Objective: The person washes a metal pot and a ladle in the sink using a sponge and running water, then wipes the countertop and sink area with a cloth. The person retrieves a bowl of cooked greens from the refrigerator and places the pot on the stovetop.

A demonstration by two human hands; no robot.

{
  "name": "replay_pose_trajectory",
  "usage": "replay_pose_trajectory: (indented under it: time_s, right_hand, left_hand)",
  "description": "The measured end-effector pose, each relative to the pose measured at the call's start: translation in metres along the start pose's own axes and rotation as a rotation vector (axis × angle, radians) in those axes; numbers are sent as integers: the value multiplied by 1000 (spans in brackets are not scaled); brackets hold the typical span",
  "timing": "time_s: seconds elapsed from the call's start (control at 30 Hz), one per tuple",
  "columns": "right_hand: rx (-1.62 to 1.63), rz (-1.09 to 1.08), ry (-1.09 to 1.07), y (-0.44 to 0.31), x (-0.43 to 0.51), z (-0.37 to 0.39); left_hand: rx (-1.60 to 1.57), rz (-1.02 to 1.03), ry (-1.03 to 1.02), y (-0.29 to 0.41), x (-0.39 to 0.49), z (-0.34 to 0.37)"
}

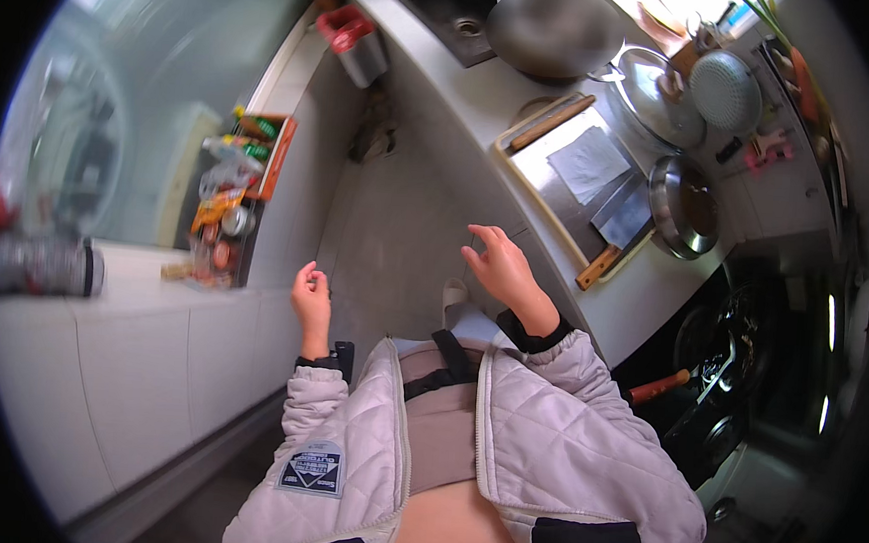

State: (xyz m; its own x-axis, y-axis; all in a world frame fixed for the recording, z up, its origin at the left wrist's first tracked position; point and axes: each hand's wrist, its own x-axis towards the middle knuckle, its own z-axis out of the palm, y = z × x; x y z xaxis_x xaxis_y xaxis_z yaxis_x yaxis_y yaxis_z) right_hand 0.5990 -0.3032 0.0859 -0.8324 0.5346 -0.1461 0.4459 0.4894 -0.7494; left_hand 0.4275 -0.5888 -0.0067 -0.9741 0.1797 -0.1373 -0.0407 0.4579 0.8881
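Note:
My left hand (311, 303) hangs over the floor on the left, its fingers loosely curled and nothing visible in it. My right hand (507, 270) is held in the air beside the counter's front edge, fingers bent and apart, also holding nothing. Nearest to it on the counter is a cutting board (558, 208) with a pale rim. A cleaver (622, 216) lies across the board's right side, its wooden handle past the edge. Beside the blade rests a thin whitish sheet (589, 164), and a wooden rod (552, 123) lies along the board's far end.
Behind the board are a wok (555, 31) by the sink (450, 11), a glass lid (658, 95), a colander (725, 90) and a steel pan (683, 206). A black stove (691, 339) is at right. Boxed packages (240, 155) line the left ledge; a red-lined bin (358, 50) stands ahead.

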Motion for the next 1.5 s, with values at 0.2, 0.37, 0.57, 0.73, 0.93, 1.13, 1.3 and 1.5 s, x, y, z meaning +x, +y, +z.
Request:
replay_pose_trajectory:
  time_s: [0.2,0.37,0.57,0.73,0.93,1.13,1.3,1.5]
  right_hand:
    - [29,-1,-71,-14,-45,79]
    - [35,228,-41,0,-176,152]
    - [-72,-59,-384,-60,-291,287]
    - [-97,-402,-684,-107,-326,366]
    - [-348,-520,-808,-110,-342,386]
    - [-357,-487,-962,-125,-376,399]
    - [36,-763,-953,-193,-415,404]
    - [574,-1053,-684,-237,-459,393]
  left_hand:
    - [44,219,253,-26,-34,-94]
    - [-148,284,426,-70,-116,-192]
    - [-109,199,1277,-218,-233,-417]
    - [-2,143,1556,-314,-292,-580]
    - [-234,29,1408,-339,-282,-614]
    - [-20,141,1476,-308,-331,-556]
    - [-57,-106,1059,-236,-436,-473]
    - [-313,61,628,-166,-542,-427]
